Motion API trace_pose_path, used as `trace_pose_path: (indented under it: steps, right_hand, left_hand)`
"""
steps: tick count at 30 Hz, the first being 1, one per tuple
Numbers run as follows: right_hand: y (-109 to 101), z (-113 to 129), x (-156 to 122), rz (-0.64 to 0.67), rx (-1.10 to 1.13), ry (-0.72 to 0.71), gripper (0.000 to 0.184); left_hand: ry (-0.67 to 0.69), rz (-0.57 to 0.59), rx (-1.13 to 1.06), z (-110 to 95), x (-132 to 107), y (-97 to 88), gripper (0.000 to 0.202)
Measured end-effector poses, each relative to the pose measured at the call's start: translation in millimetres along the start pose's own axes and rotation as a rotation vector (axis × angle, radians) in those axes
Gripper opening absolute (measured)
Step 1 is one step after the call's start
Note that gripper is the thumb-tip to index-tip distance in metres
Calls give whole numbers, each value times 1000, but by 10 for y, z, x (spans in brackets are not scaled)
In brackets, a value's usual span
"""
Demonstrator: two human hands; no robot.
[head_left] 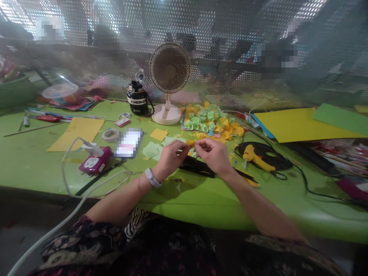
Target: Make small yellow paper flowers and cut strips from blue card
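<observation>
"What do you have in your hands right now?"

"You have a small yellow paper piece (190,142) in front of you, over the tabletop (163,197). Your left hand (173,156) pinches it from one side and your right hand (214,153) from the other, so each grip is closed on it at the fingertips."

"And what lies around you?"

"Just beyond your hands you have a heap of folded green and yellow paper (204,119), with a fan (170,71) behind and to its left. To your right, a yellow glue gun (257,158) lies on a flat black thing (278,155). To your left, you have a lit phone (128,142) and, nearer you, a purple power strip (97,163) with a white charger (92,148) plugged in."
</observation>
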State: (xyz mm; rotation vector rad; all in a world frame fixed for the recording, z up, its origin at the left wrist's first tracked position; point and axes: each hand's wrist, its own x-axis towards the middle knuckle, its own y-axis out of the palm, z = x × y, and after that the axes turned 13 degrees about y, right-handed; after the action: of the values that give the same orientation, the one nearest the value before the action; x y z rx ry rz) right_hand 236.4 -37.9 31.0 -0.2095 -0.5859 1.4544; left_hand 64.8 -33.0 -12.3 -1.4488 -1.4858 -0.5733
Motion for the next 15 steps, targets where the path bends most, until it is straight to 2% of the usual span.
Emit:
trace_pose_path:
  steps: [5, 15]
  right_hand:
    - [-6, 1, -2, 24, 1, -5, 18]
    - [-10, 10, -8, 44, -9, -3, 17]
  left_hand:
    - [52, 1, 40, 12, -11, 1, 10]
    - [0, 5, 8, 8, -11, 4, 13]
